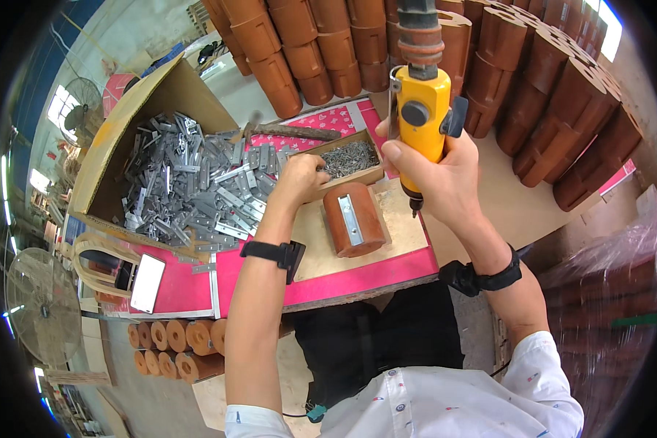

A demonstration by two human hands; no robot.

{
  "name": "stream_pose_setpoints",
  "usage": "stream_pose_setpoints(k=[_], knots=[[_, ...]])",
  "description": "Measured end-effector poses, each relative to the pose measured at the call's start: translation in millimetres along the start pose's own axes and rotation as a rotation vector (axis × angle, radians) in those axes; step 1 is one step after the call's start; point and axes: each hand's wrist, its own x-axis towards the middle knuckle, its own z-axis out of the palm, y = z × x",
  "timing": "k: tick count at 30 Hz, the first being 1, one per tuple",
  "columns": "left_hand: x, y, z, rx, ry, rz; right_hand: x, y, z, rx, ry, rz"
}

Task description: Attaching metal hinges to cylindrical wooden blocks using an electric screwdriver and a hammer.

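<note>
My right hand (pixel 449 174) is wrapped round a yellow power screwdriver (pixel 421 109), its bit pointing down to the right of the work board. At the left end of a shallow wooden tray (pixel 365 175) full of small metal screws (pixel 349 158), my left hand (pixel 301 177) has its fingers curled together. Whatever they pinch, if anything, is too small to make out. Below the tray a reddish-brown wooden cylinder (pixel 332 228) lies on its side on a pale board (pixel 409 241). A silver metal strip (pixel 351 219) rests along its top, with a screw or hole near each end.
A tipped cardboard box (pixel 98 160) spills many metal brackets (pixel 190 179) leftward of the tray. Behind it lies a hammer (pixel 292 132). Brown cylinders (pixel 288 80) stand stacked at the back and right. A phone (pixel 147 283) leans near the pink table's (pixel 292 293) left edge.
</note>
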Motion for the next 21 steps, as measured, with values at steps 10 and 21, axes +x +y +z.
stream_pose_setpoints(k=[10, 21], knots=[[9.4, 6.4, 15.7, -0.082, -0.089, -0.123, -8.7, 3.1, -21.4, -0.026, 0.023, -0.042], [-12.0, 12.3, -5.9, -0.852, 0.288, -0.396, -15.3, -5.1, -19.8, -0.031, -0.021, -0.020]])
